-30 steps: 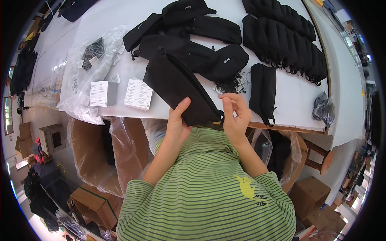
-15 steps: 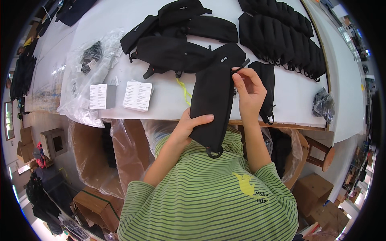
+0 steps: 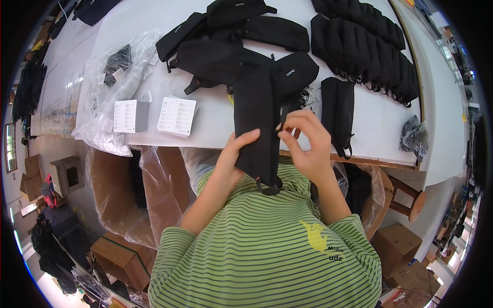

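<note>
A long black zippered pouch (image 3: pixel 254 115) is held upright in front of my chest, its lower end with a small loop close to my shirt. My left hand (image 3: pixel 232 156) grips its left edge, thumb lying across the front and fingers behind. At the right side, thumb and index finger of my right hand (image 3: pixel 307 141) pinch the dark zipper pull (image 3: pixel 280 126). Just behind the held pouch lies another black pouch (image 3: pixel 297 71) with pale lettering. Thin dark cords or small pulls (image 3: pixel 307 97) sit in a tangle beyond my right hand.
More black pouches (image 3: pixel 210 61) are heaped on the white table, and several stand in rows (image 3: pixel 354 49) at the far right. Two stacks of printed cards (image 3: pixel 176 117) lie left, by a clear plastic bag (image 3: pixel 92 120). Lined cartons (image 3: pixel 120 200) stand below the table edge.
My right hand has come down and toward me along the pouch's right side with the zipper pull. The pouch has shifted slightly left and turned more edge-on.
</note>
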### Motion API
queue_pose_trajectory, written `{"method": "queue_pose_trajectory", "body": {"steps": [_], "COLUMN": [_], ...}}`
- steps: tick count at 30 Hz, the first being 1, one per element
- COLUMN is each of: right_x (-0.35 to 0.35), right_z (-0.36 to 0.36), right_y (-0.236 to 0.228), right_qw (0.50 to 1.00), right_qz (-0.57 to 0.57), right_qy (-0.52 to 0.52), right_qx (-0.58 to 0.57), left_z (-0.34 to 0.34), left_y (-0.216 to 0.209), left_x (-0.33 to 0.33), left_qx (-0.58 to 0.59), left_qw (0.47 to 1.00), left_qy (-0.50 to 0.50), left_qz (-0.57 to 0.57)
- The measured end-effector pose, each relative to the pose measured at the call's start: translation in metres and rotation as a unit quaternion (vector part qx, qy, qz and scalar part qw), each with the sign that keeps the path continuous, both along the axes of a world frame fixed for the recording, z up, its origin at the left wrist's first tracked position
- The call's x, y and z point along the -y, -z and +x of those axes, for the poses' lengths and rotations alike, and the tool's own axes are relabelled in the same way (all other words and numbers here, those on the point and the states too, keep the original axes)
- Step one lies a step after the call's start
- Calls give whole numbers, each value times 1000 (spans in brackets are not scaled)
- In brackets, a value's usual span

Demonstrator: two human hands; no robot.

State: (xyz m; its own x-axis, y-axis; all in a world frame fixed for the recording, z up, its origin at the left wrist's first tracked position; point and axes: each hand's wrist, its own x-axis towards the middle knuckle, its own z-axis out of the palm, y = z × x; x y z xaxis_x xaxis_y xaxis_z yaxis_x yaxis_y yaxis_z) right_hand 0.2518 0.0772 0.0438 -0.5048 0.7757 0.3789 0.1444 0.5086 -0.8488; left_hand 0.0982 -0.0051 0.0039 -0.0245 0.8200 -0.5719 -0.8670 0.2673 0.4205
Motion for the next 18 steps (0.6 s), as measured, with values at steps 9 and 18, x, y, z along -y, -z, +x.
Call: {"method": "queue_pose_trajectory", "body": {"steps": [9,18], "right_x": [22,7], "right_z": [2,13], "right_y": [-18,-3], "right_qw": [981,975], "right_qz": [-131,-148], "right_qy": [-139,-156], "right_qx": [36,48], "left_z": [-16,-16], "left_y": [17,5], "left_x": [-5,-4], "left_qx": [109,-29], "left_qw": [994,999], "left_qy": [-16,-22], "left_qz": [21,22]}}
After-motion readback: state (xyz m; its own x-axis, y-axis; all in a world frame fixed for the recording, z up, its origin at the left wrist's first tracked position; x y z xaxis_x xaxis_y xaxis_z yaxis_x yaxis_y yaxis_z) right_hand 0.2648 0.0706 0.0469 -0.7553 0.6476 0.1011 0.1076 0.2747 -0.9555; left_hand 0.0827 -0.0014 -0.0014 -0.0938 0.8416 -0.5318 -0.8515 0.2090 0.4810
